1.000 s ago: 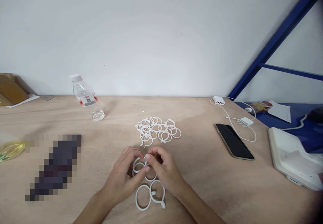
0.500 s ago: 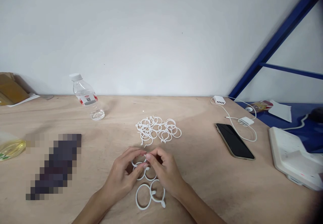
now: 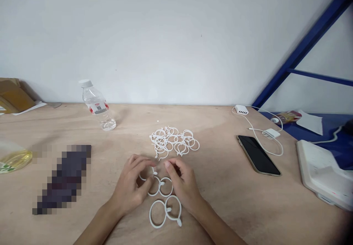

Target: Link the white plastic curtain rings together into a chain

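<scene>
My left hand [image 3: 132, 187] and my right hand [image 3: 182, 183] meet low over a wooden table [image 3: 220, 186]. Between their curled fingertips lies a chain of linked white plastic rings [image 3: 160, 186]. The left fingers pinch a ring at its left end. The right fingers press at the small clasp near the middle. Two more joined rings [image 3: 165, 213] trail toward me between my wrists. Just beyond the hands lies a loose pile of white rings [image 3: 173, 141].
A clear water bottle [image 3: 98, 106] lies tilted at the back left. A black phone [image 3: 258, 154], a white charger with cables [image 3: 261, 129] and a white device [image 3: 324, 171] sit to the right. A blue metal frame [image 3: 303, 46] rises at the right edge.
Both hands have dropped the ring chain down onto the table and spread slightly apart. The view has shifted a little to the left.
</scene>
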Action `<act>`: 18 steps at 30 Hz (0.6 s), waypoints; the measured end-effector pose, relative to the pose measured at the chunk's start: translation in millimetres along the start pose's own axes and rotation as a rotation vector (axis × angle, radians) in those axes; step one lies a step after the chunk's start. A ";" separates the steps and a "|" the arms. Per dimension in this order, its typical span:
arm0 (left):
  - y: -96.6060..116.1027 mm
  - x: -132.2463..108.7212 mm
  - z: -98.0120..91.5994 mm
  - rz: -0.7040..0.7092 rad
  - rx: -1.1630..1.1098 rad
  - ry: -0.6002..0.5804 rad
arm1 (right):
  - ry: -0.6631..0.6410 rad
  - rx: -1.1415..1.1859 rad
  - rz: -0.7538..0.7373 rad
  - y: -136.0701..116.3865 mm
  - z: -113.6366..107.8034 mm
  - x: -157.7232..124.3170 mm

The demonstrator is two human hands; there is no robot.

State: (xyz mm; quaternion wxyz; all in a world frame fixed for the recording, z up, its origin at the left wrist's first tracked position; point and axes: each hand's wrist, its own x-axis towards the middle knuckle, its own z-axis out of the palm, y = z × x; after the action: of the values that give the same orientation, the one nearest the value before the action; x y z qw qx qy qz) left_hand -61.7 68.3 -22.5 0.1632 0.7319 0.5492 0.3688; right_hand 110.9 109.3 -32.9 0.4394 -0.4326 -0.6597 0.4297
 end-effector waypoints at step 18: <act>1.4 4.3 7.3 -0.031 0.144 -0.125 | -0.087 -0.390 -0.149 -3.0 6.1 0.4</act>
State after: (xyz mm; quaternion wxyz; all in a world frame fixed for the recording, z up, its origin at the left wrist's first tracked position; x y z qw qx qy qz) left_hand -55.0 73.0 -25.0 0.1499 0.7548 0.5742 0.2793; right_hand 104.4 107.7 -31.5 0.3491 -0.4406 -0.7788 0.2785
